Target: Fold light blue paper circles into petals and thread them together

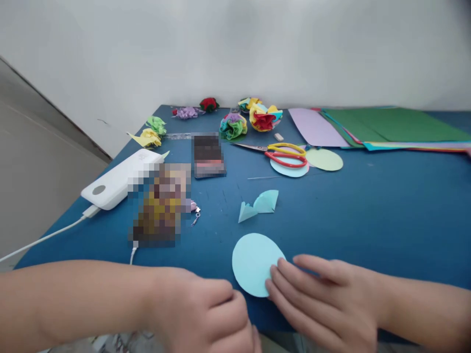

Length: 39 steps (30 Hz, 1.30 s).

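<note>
A light-blue paper circle [253, 264] lies flat on the blue table near its front edge. My right hand [327, 299] has its fingers stretched out, with the fingertips on the circle's right side. My left hand [209, 314] is curled closed at the front edge, left of and below the circle; whatever its fingers may hold is hidden. Beyond the circle are two folded light-blue paper pieces, a fan-shaped one [267, 202] and a smaller pointed one [247, 212].
Scissors [286, 156] lie on several cut paper circles, one pale green [326, 160]. Crumpled paper flowers [265, 117] and coloured sheets [390, 125] line the back. At left are a white power bank [121, 180], a cabled blurred-out object [162, 206] and a dark phone-like object [208, 154].
</note>
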### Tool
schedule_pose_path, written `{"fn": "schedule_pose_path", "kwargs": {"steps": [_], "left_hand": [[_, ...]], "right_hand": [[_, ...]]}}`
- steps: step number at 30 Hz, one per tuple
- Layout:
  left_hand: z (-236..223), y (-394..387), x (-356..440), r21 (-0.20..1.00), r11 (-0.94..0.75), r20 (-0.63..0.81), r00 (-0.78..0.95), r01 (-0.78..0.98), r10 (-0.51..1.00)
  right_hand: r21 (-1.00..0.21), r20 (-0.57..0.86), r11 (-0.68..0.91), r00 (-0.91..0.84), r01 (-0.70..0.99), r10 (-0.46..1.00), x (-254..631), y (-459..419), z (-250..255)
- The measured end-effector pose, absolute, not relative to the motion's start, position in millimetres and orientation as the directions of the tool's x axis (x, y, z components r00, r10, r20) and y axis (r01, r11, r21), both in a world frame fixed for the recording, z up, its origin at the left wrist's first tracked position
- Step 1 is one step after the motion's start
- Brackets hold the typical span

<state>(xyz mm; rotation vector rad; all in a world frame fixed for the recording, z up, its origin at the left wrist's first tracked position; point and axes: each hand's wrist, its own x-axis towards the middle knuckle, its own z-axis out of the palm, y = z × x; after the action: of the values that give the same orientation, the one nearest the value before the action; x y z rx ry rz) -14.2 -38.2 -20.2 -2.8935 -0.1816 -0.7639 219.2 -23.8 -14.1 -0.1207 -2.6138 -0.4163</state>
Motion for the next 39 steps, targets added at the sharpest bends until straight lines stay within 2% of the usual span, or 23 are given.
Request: {"fn": "schedule_pose_path", "kwargs": {"steps": [1,3,4,5,6,7,8,9,12,14,16,18,21,23,24,39], "left_hand": [[-25,-44,-15,-0.083,-0.964,0.543,0.823,0.253,0.169],[-30,-52,-15,-0.087,-0.969,0.624,0.771,0.230,0.127],[-30,-53,-15,-0.027,-0.933,0.609,0.746,0.358,0.268],[-30,-52,-15,-0.003,-0.905,0.597,0.727,0.426,0.340],[-28,-50,-15,-0.025,-0.908,0.565,0.755,0.419,0.333],[-26,-47,-15,-0.088,-0.937,0.542,0.806,0.338,0.240],[-24,-44,-15,-0.189,-0.959,0.561,0.825,0.210,0.070],[-23,-42,-15,-0.219,-0.947,0.536,0.840,0.234,0.083],[-22,-42,-14,-0.178,-0.912,0.443,0.857,0.371,0.262],[-23,-46,-12,-0.150,-0.899,0.412,0.853,0.411,0.321],[-25,-49,-10,-0.132,-0.891,0.395,0.848,0.433,0.353],[-27,-51,-10,-0.132,-0.883,0.374,0.847,0.451,0.377],[-29,-54,-11,-0.150,-0.860,0.349,0.840,0.487,0.415],[-31,-55,-12,-0.159,-0.850,0.357,0.832,0.502,0.425],[-31,-56,-13,-0.163,-0.844,0.354,0.829,0.510,0.433],[-32,-55,-12,-0.176,-0.817,0.344,0.812,0.549,0.472]], "right_hand": [[0.174,0.458,0.971,-0.886,0.161,0.065,218,-21,-16],[-0.051,0.423,0.976,-0.881,0.210,0.211,218,-12,-19],[-0.150,0.400,0.959,-0.872,0.239,0.281,217,-7,-19],[-0.232,0.376,0.934,-0.861,0.271,0.343,217,-4,-20],[-0.295,0.344,0.906,-0.851,0.303,0.397,217,-1,-19],[-0.343,0.316,0.877,-0.838,0.336,0.445,217,1,-19],[-0.377,0.293,0.848,-0.821,0.372,0.491,216,3,-19],[-0.406,0.270,0.818,-0.802,0.407,0.533,215,3,-19],[-0.470,0.213,0.742,-0.755,0.477,0.620,213,5,-20],[-0.487,0.202,0.720,-0.739,0.493,0.643,212,6,-21],[-0.482,0.222,0.709,-0.711,0.515,0.667,212,6,-23],[-0.420,0.285,0.726,-0.681,0.545,0.675,213,5,-24],[-0.172,0.416,0.852,-0.748,0.495,0.518,216,2,-24],[-0.015,0.439,0.913,-0.817,0.408,0.373,219,0,-24],[0.026,0.444,0.922,-0.831,0.385,0.335,220,-1,-24],[0.037,0.419,0.905,-0.828,0.425,0.372,219,2,-28]]}}
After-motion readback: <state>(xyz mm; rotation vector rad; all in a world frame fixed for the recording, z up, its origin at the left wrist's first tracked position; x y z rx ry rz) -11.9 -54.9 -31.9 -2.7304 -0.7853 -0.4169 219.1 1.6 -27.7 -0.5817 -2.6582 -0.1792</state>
